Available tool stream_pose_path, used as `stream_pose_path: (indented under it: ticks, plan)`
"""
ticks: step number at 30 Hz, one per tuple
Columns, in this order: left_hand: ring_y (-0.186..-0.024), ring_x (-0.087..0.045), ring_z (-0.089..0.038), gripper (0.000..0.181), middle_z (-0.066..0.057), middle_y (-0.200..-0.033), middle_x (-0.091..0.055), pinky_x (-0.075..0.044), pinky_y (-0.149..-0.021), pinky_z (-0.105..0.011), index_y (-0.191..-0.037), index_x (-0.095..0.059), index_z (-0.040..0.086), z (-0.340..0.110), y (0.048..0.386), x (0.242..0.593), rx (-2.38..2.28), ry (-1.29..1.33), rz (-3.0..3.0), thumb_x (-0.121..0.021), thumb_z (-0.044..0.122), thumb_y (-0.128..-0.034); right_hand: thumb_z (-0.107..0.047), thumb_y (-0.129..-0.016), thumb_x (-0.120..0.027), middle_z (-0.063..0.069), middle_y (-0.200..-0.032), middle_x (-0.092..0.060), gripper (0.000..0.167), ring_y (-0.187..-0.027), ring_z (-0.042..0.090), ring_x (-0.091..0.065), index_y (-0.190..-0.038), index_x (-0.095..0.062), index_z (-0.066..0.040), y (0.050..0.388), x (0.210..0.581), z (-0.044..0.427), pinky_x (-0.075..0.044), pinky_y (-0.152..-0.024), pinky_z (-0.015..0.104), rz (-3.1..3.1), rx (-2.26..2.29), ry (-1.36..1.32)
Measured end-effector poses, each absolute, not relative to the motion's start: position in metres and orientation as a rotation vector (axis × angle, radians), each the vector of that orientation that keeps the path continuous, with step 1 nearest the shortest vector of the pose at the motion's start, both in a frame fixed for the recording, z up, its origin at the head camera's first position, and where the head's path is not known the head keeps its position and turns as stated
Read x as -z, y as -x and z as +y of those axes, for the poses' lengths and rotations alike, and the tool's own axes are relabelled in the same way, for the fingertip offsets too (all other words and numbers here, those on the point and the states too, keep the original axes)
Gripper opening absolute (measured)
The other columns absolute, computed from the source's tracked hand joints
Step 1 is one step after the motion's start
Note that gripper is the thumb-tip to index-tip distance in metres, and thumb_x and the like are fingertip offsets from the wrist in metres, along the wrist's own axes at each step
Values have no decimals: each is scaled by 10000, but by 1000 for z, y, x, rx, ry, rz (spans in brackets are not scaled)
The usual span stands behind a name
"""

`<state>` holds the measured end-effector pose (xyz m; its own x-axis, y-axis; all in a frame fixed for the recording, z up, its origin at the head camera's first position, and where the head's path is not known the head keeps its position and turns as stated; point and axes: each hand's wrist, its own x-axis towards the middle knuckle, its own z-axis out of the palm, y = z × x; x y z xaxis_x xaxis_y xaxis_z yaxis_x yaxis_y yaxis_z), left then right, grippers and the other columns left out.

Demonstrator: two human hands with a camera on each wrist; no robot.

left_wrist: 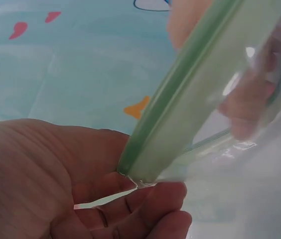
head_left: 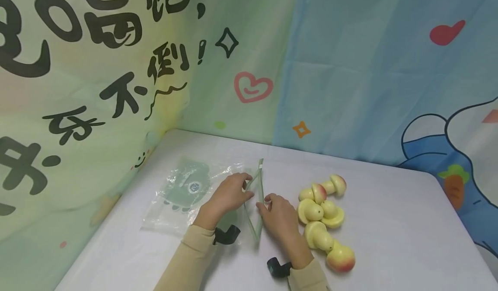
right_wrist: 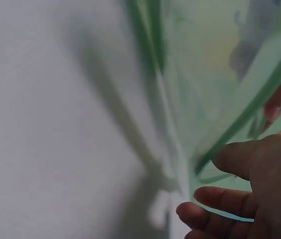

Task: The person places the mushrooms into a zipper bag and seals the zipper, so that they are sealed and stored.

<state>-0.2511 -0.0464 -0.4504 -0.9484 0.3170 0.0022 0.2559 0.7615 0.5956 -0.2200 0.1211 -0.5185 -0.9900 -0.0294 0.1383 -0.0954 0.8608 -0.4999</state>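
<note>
A clear zip bag (head_left: 183, 215) with green closure strips and a green cartoon print lies across the table, its mouth spread into a narrow diamond. At the left side of that mouth, my left hand (head_left: 229, 191) holds the rim between thumb and fingers. My right hand (head_left: 279, 217) holds the opposite rim, thumb against the green strip (right_wrist: 240, 117) in the right wrist view. A gap shows between that thumb and the fingers below. Through the film in the left wrist view, parts of the right hand (left_wrist: 245, 107) show blurred.
Several yellow mushroom-shaped pieces (head_left: 313, 211) with some reddish caps sit in a cluster right of my right hand. The white table (head_left: 404, 235) meets a printed cloth backdrop (head_left: 350, 66) at the back and left. Each wrist wears a black mount (head_left: 278, 268).
</note>
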Motion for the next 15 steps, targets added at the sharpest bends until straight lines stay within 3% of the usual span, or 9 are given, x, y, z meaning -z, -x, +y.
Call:
stream_pose_path:
  ticks: [7, 12, 15]
  plan:
    - [-811, -575, -195, 408, -96, -985, -646, -492, -708, -348, -1258, -616, 33, -47, 252, 450, -961, -442, 2838, -703, 171, -884, -300, -864, -727, 63, -929, -685, 305, -805, 234, -629, -1087, -703, -94, 208, 467, 138, -499, -682, 401, -2864, -839, -95]
    - [-833, -580, -207, 405, -89, -973, -645, -490, -743, -365, -1254, -618, 33, -48, 253, 450, -973, -454, 2846, -703, 159, -878, -236, -866, -719, 144, -1130, -653, 362, -1067, 337, -591, -1183, -670, -68, 202, 442, 175, -467, -873, 494, -2842, -890, -27]
    - [-841, -588, -215, 401, -91, -973, -651, -492, -749, -374, -1243, -624, 35, -48, 253, 451, -975, -460, 2851, -708, 159, -871, -213, -876, -690, 166, -1203, -632, 380, -1112, 361, -567, -1218, -648, -53, 200, 436, 198, -448, -883, 522, -2877, -894, 16]
